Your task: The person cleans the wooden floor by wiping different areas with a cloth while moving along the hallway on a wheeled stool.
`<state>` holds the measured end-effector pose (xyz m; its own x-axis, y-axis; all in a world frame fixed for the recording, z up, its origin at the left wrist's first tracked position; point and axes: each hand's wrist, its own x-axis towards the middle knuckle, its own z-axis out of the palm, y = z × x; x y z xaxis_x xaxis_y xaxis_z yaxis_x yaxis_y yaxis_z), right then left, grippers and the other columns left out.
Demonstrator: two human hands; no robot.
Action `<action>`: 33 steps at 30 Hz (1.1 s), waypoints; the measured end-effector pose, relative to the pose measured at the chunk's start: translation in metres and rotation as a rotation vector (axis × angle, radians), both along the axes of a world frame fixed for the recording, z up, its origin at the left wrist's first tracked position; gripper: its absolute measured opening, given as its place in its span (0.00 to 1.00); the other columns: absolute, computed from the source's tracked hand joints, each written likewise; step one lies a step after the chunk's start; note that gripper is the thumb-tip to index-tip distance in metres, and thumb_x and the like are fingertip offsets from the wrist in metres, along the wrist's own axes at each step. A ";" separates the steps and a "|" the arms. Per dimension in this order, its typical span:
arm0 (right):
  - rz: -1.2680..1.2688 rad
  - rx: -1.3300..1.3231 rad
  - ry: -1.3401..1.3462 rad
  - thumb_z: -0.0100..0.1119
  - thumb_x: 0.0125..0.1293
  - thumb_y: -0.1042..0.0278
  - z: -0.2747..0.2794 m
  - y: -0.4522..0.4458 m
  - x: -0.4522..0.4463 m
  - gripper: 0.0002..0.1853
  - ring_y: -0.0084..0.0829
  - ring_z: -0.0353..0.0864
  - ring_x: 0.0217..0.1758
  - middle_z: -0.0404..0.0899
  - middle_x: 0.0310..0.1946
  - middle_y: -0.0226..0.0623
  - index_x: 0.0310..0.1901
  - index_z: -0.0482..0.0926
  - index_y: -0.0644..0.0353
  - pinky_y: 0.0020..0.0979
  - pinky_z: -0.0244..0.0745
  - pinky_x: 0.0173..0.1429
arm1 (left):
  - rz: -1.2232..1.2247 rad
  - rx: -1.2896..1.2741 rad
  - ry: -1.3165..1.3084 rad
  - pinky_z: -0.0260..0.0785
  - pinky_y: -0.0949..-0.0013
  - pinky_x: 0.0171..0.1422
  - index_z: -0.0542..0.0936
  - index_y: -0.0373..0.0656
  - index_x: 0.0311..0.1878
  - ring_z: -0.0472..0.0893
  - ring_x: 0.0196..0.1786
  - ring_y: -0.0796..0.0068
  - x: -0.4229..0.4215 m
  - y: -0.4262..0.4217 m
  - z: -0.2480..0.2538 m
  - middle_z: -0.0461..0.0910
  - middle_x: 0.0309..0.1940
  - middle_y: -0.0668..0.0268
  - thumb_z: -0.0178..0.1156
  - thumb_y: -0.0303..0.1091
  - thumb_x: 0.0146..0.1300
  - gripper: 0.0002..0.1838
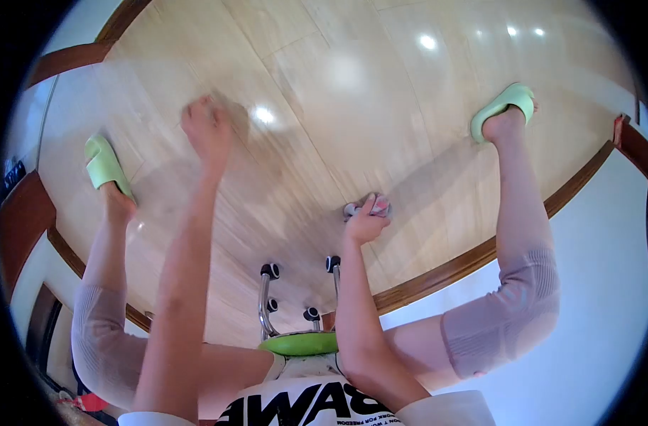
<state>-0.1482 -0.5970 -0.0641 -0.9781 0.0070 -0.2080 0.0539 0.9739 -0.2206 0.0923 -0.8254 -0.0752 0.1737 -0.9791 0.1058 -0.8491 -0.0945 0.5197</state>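
My left hand [209, 131] is stretched forward over the wooden floor [324, 128], left of centre. Its fingers are curled in and blurred; whether anything is in them I cannot make out. Closer to me and right of centre, my right hand [367, 226] grips a small crumpled cloth [380, 206], greyish with pink patches. The cloth sticks out past the thumb and fingers, just above the floor, with a pale bit of it showing on the left side.
Green slippers are on both feet, one at the left [105, 165] and one at the right [503, 110]. Below me is a green stool seat [300, 344] with chrome legs and black casters. Brown wooden trim [437, 278] runs along the wall at the right.
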 end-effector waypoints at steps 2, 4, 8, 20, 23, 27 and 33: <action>0.114 -0.141 -0.026 0.65 0.69 0.47 -0.007 -0.019 0.005 0.26 0.50 0.87 0.41 0.86 0.39 0.50 0.45 0.74 0.68 0.46 0.79 0.42 | -0.093 -0.151 -0.135 0.63 0.48 0.66 0.78 0.40 0.55 0.73 0.58 0.52 0.001 -0.043 -0.008 0.77 0.53 0.55 0.61 0.32 0.65 0.16; 0.173 -0.144 -0.065 0.62 0.70 0.46 -0.004 -0.055 0.003 0.26 0.51 0.86 0.40 0.86 0.40 0.49 0.44 0.74 0.68 0.47 0.78 0.42 | -0.128 -0.227 -0.142 0.60 0.46 0.69 0.76 0.40 0.59 0.70 0.62 0.49 -0.011 -0.079 -0.024 0.75 0.57 0.52 0.59 0.36 0.66 0.19; 0.386 -0.195 0.074 0.57 0.73 0.46 -0.015 -0.140 -0.003 0.24 0.52 0.85 0.40 0.86 0.38 0.48 0.42 0.75 0.65 0.51 0.75 0.41 | -0.079 -0.223 -0.245 0.59 0.46 0.70 0.74 0.41 0.63 0.66 0.66 0.45 -0.054 -0.100 -0.035 0.70 0.63 0.48 0.58 0.43 0.67 0.25; 0.259 -0.862 -0.232 0.70 0.66 0.53 0.015 -0.237 -0.075 0.21 0.30 0.77 0.36 0.80 0.33 0.42 0.39 0.75 0.64 0.34 0.74 0.45 | -0.106 -0.164 -0.344 0.59 0.44 0.68 0.72 0.44 0.65 0.66 0.66 0.46 -0.090 -0.085 -0.039 0.67 0.66 0.50 0.58 0.46 0.67 0.26; -0.055 -0.729 -0.099 0.68 0.68 0.61 0.045 -0.127 -0.078 0.19 0.28 0.78 0.41 0.82 0.41 0.40 0.46 0.69 0.64 0.36 0.77 0.47 | -0.110 -0.146 -0.349 0.59 0.44 0.68 0.72 0.45 0.65 0.66 0.67 0.47 -0.099 -0.081 -0.032 0.67 0.67 0.50 0.58 0.46 0.68 0.25; -0.198 -0.233 0.119 0.60 0.73 0.59 0.011 -0.044 -0.091 0.20 0.43 0.83 0.49 0.82 0.49 0.50 0.52 0.66 0.66 0.46 0.77 0.54 | -0.095 -0.147 -0.395 0.58 0.43 0.69 0.72 0.44 0.65 0.66 0.67 0.47 -0.099 -0.081 -0.040 0.67 0.67 0.51 0.57 0.47 0.68 0.26; -0.046 -0.199 0.208 0.48 0.78 0.52 -0.018 -0.195 -0.106 0.20 0.57 0.81 0.46 0.80 0.45 0.55 0.52 0.71 0.64 0.53 0.72 0.49 | -0.048 -0.103 -0.396 0.58 0.42 0.69 0.71 0.43 0.67 0.64 0.68 0.46 -0.111 -0.081 -0.038 0.65 0.69 0.49 0.56 0.45 0.69 0.27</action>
<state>-0.2538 -0.7925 -0.0819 -0.9995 0.0311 -0.0051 0.0304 0.9081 -0.4176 -0.0183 -0.9069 -0.1128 0.0542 -0.9658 0.2537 -0.9876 -0.0145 0.1561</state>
